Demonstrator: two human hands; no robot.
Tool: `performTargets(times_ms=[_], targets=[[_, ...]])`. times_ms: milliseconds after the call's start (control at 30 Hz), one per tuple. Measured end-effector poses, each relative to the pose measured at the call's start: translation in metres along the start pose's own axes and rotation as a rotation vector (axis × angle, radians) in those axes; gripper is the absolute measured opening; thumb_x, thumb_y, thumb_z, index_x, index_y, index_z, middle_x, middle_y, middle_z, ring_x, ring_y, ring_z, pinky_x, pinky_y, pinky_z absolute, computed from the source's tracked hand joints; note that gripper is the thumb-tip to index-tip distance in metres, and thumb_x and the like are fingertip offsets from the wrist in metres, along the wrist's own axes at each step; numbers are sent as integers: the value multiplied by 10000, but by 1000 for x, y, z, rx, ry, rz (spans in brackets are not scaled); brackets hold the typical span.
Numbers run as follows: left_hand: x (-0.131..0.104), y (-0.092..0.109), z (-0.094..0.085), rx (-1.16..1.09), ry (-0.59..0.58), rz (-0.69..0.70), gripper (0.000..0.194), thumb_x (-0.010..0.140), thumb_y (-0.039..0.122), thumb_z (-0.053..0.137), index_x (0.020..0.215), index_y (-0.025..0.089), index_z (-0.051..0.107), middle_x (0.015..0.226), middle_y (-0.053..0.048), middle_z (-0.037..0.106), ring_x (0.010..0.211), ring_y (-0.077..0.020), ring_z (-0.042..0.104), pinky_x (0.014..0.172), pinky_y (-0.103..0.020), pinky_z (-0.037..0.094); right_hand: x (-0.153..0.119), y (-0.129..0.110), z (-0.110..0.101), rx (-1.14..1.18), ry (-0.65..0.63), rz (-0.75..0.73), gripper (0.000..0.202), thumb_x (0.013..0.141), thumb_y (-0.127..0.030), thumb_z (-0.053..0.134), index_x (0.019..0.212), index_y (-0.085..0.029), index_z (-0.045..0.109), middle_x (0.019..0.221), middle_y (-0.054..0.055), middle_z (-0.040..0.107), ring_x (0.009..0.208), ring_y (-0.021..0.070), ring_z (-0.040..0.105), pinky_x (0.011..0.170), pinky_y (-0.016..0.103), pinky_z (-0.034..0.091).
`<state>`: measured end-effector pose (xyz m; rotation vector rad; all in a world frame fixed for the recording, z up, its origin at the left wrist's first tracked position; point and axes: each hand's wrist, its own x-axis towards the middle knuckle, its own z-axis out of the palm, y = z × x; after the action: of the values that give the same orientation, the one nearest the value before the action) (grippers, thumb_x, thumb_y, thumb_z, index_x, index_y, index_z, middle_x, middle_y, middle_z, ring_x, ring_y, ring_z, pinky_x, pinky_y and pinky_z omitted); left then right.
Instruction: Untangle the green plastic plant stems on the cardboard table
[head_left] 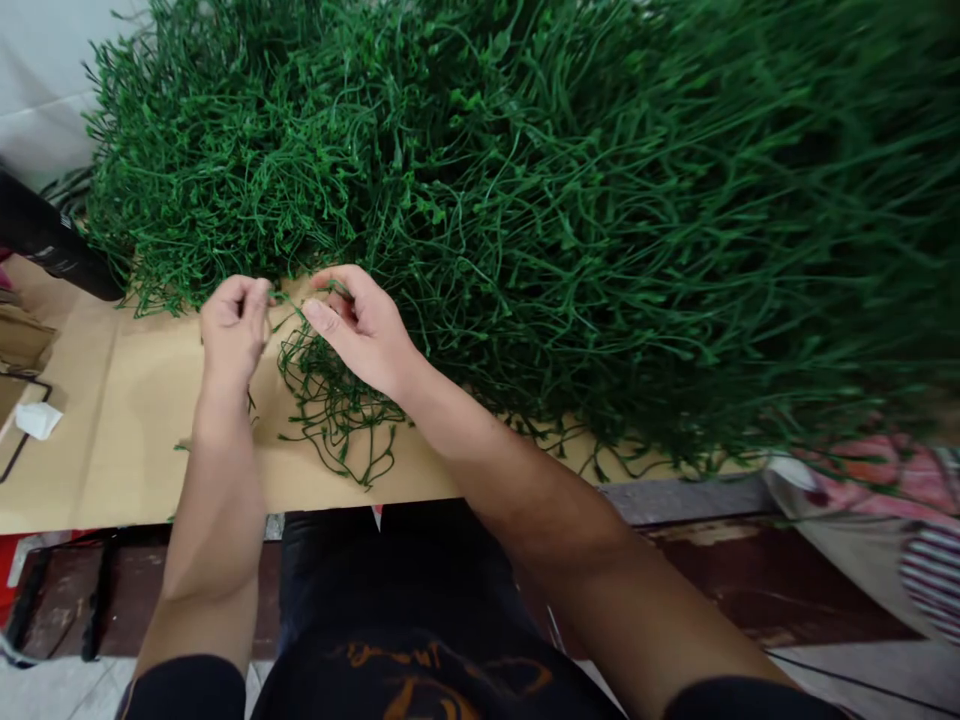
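My left hand (236, 320) pinches one end of a thin green stem piece (289, 303), with thumb and fingertips together. Close to its right, my right hand (360, 325) has its thumb and curled fingers around the other end of the green piece. Below my right hand lies a small loose tangle of green stems (337, 405) on the brown cardboard (157, 400). Behind both hands rises a large heap of green artificial-looking stems (480, 180) with small forked tips.
A black cylindrical object (56, 240) leans at the left edge. A crumpled white paper (37, 420) lies near a thin black frame at the left. Pink patterned cloth (885, 470) is at the lower right, beside a striped fabric (934, 580).
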<state>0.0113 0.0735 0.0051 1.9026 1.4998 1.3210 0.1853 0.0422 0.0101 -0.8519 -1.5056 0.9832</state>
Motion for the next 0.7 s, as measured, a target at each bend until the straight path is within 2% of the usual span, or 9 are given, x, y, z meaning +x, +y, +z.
performTargets(times_ms=[100,167,300,433,567,700], targets=[[-10,30,21,-10,-28,45,425,793,590,529,636,196,502,547,27,424,524,-97,371,499,-249,313,4,1,0,184,-41,137,516,734,-658,572,944,-194,487,679,-47,354,613,75,349,528,232,328],[-13,38,25,-3,-48,59,397,800,555,535,638,193,518,560,23,461,538,-98,395,509,-243,333,4,-2,0,279,-99,223,516,701,-658,605,894,-194,488,661,-58,334,591,63,327,498,221,312],[-14,37,20,-19,-40,81,348,805,506,550,651,194,544,574,21,503,549,-99,430,522,-239,359,3,-5,1,433,-189,358,528,618,-634,692,788,-184,473,636,-74,329,540,35,299,435,203,270],[-13,38,19,-42,-68,78,348,802,512,559,661,193,568,626,7,567,604,-109,499,562,-242,403,2,-3,2,582,-222,464,547,582,-631,720,766,-190,455,571,-106,305,451,10,240,393,188,191],[-13,37,22,-90,-65,36,341,814,511,549,690,195,580,660,-3,598,637,-114,536,570,-238,423,2,0,5,632,-186,479,546,560,-605,747,755,-195,443,534,-124,288,419,4,227,386,190,187],[-14,35,23,-123,-62,10,328,830,504,538,706,203,578,619,6,567,560,-101,504,506,-235,400,0,0,10,549,-117,422,551,526,-593,763,734,-196,444,543,-112,341,452,17,284,398,209,218]])
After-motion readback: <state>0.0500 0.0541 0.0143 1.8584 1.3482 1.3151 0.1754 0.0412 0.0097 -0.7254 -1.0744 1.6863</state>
